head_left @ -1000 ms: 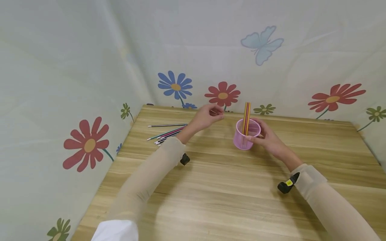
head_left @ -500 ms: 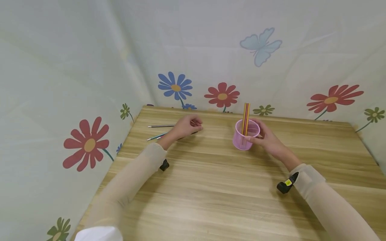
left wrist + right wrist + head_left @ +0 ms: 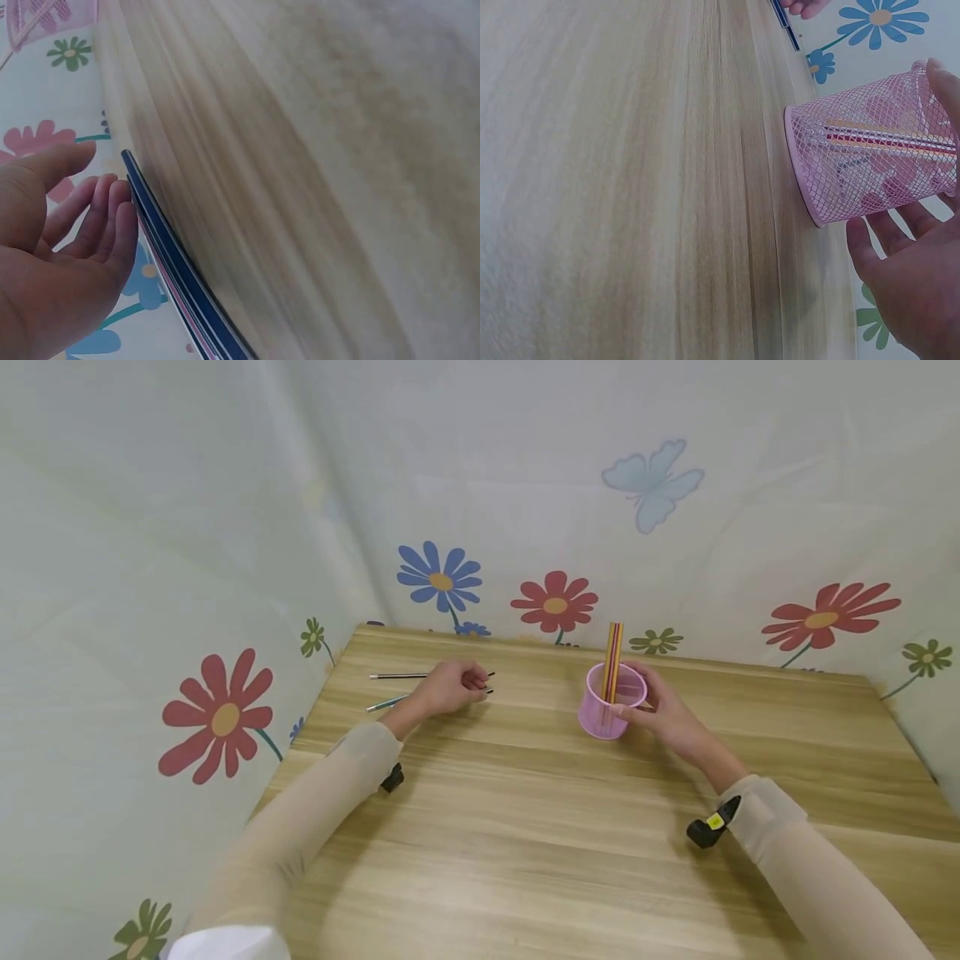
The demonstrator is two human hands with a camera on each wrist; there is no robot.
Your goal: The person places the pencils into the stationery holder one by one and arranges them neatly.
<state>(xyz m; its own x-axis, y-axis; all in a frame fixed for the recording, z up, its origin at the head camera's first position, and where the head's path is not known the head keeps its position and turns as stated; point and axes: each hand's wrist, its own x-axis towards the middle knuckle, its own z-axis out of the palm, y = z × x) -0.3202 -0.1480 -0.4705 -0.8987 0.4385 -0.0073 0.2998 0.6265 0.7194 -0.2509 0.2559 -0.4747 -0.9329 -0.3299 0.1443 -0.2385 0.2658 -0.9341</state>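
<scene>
My left hand (image 3: 450, 687) is over loose pencils on the wooden table, covering much of them in the head view. In the left wrist view its thumb stands apart from the fingers, and the fingertips are right at the dark pencils (image 3: 187, 277). A black pencil (image 3: 397, 676) and a teal pencil (image 3: 386, 703) show at their eraser ends. My right hand (image 3: 667, 714) grips a pink mesh pen cup (image 3: 592, 714) from its right side, thumb at the front. Several yellow and red striped pencils (image 3: 613, 652) stand in the cup, seen through the mesh in the right wrist view.
The wooden table (image 3: 510, 827) runs back to a pale curtain (image 3: 495, 460) printed with flowers and a butterfly. Another curtain side closes off the left. A small black camera (image 3: 708, 831) sits at my right wrist and another (image 3: 392, 778) at my left.
My left hand has moved left and down from near the cup to the loose pencils. My right hand keeps its hold on the cup, which has stayed in place.
</scene>
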